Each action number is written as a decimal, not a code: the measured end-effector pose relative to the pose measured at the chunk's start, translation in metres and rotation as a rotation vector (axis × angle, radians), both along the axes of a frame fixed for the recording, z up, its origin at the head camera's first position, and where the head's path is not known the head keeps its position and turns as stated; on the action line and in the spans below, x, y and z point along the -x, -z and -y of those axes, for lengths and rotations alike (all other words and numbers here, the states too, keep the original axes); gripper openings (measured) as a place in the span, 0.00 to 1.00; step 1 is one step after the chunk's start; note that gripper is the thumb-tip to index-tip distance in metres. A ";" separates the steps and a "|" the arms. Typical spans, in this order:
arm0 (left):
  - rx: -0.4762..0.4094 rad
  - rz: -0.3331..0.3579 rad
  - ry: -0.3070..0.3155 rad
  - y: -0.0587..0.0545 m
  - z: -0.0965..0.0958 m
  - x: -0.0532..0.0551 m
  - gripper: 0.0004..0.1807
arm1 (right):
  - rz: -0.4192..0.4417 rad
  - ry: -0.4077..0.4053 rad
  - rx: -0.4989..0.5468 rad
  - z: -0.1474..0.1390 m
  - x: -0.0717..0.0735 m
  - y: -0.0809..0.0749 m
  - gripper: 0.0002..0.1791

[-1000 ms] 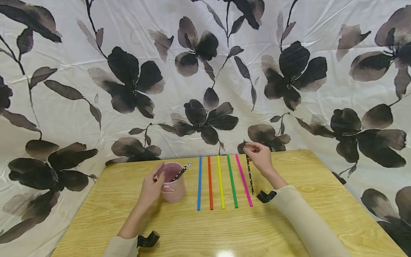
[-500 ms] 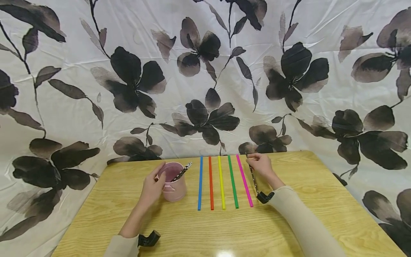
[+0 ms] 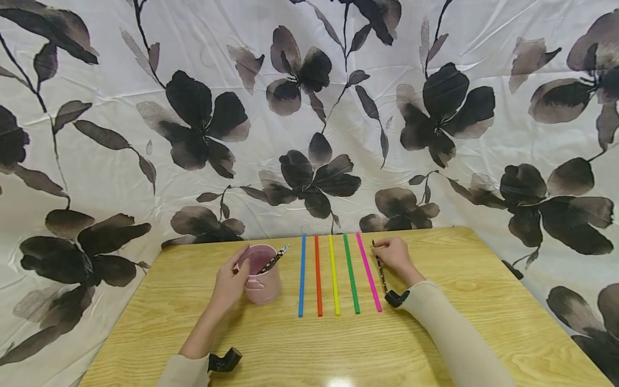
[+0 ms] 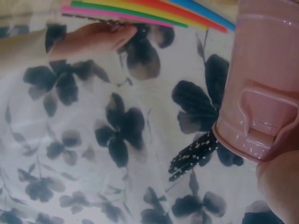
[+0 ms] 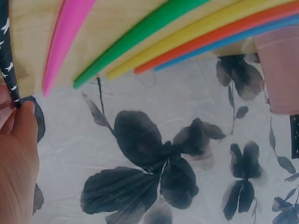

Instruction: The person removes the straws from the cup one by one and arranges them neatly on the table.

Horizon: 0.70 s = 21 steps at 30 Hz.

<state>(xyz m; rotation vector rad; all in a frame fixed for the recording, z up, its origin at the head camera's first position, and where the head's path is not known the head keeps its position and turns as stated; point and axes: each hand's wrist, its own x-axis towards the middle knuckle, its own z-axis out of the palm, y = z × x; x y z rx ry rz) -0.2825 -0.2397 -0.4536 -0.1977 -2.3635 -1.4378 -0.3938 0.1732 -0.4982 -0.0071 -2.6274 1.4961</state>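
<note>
My right hand (image 3: 394, 255) pinches the far end of a black straw (image 5: 8, 65) patterned with white stars. That straw lies along the table to the right of the pink straw (image 3: 369, 272), its near end behind the wrist camera. On the left, my left hand (image 3: 230, 282) grips a pink metal cup (image 3: 263, 287) round its side, thumb at the rim. Black patterned straws (image 3: 273, 260) lean inside the cup and stick out over its right rim; in the left wrist view they show white dots (image 4: 194, 155). Their lower ends are hidden in the cup.
Between cup and right hand lie a blue straw (image 3: 302, 277), a red straw (image 3: 317, 277), a yellow straw (image 3: 334, 277) and a green straw (image 3: 351, 274), side by side. The wooden table (image 3: 290, 349) ends at a flower-printed cloth (image 3: 309, 118) behind.
My right hand has come down and toward me, lowering the black straw from a raised tilt to the table beside the pink one. The left hand and cup stay put.
</note>
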 end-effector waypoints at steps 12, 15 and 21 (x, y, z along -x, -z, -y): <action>-0.006 -0.008 0.002 -0.025 -0.013 -0.022 0.21 | 0.003 -0.002 -0.084 0.002 -0.005 0.007 0.11; 0.002 -0.016 0.003 -0.024 -0.013 -0.020 0.21 | -0.009 0.000 -0.088 0.002 -0.005 0.007 0.11; -0.001 -0.010 0.006 -0.009 -0.004 -0.006 0.21 | -0.020 0.009 -0.134 0.002 -0.004 0.006 0.10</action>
